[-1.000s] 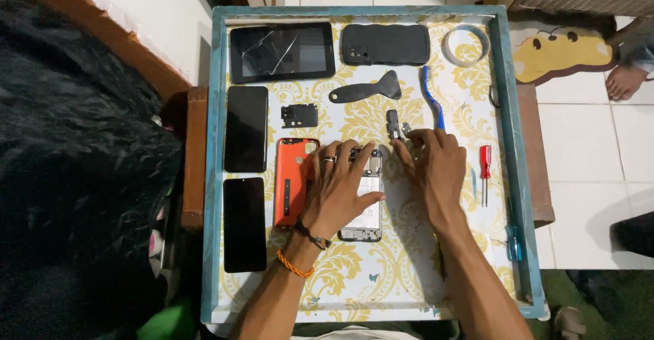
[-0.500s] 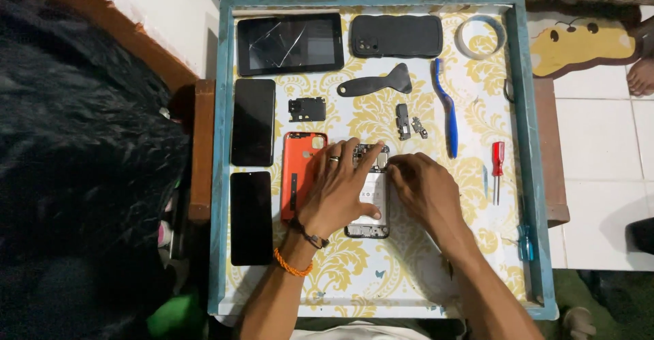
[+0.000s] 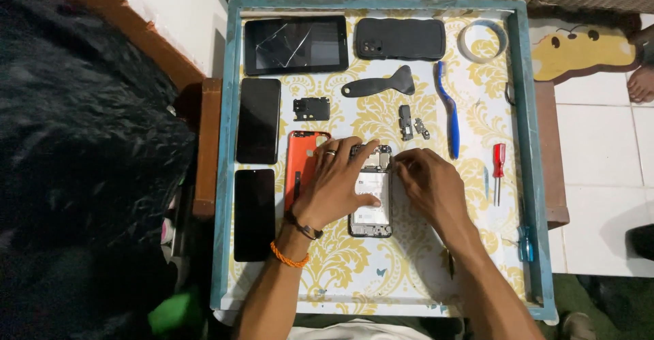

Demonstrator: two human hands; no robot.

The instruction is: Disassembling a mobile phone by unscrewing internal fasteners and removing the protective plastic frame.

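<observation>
While the blue-framed tray (image 3: pixel 519 108) fills the view, an opened phone (image 3: pixel 371 204) lies at its middle, battery showing. Above the phone, at the tray's far edge, sits a cracked tablet (image 3: pixel 296 44). Left of the phone lies an orange back cover (image 3: pixel 300 159). The left hand (image 3: pixel 335 187) presses flat on the phone; the right hand (image 3: pixel 430 183) pinches at its upper edge. Right of the phone lies a red screwdriver (image 3: pixel 499 170).

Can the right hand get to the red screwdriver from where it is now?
Probably yes. The right hand sits on the opened phone, and the red screwdriver lies just to its right on the tray, with only bare patterned surface between them.
</observation>
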